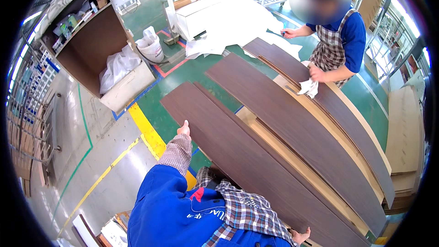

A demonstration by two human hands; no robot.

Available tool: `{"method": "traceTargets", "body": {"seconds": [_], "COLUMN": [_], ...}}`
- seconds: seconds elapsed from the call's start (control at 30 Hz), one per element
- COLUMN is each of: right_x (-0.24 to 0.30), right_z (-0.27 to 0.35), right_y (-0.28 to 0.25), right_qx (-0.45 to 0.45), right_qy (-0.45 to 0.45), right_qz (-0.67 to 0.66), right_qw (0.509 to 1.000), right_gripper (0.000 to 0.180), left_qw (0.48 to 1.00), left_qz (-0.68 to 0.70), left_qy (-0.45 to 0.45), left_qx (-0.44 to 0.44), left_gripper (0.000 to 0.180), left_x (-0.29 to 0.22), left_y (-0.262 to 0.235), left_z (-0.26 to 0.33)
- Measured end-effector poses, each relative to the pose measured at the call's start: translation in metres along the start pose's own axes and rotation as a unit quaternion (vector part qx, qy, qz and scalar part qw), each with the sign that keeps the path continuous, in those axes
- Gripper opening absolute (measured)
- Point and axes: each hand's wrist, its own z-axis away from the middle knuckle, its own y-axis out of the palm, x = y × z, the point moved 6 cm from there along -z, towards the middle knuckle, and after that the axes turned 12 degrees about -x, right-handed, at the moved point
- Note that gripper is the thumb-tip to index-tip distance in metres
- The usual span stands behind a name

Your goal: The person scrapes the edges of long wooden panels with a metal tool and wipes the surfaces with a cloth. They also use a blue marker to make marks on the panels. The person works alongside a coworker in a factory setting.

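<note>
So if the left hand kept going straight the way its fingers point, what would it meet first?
Probably nothing close: the left hand rests on the near dark board's left edge, pointing along it over green floor; further off, perhaps the white bucket, depth unclear.
</note>
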Motion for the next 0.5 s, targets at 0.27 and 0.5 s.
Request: {"method": "traceTargets", "body": {"seconds": [0.27,0.5], "right_x": [0.075,0.202], "right_z": [0.006,0.023], "right_y": [-0.020,0.065], "right_qx": [-0.007,-0.233], "right_qy": [-0.031,0.008], "right_qz": [0.019,0.175], "right_qw": [0.999,0.956], "right_gripper": [0.080,0.044], "left_qw": [0.969,0.801], "left_qz": [0.069,-0.097], "left_qy": [-0.018,0.590], "left_qx": [0.237,0.000], "left_gripper": [0.075,0.053], "left_x": [-0.024,-0.108], "left_y": [0.008,-0.038], "left_z": [0.069,0.152]}}
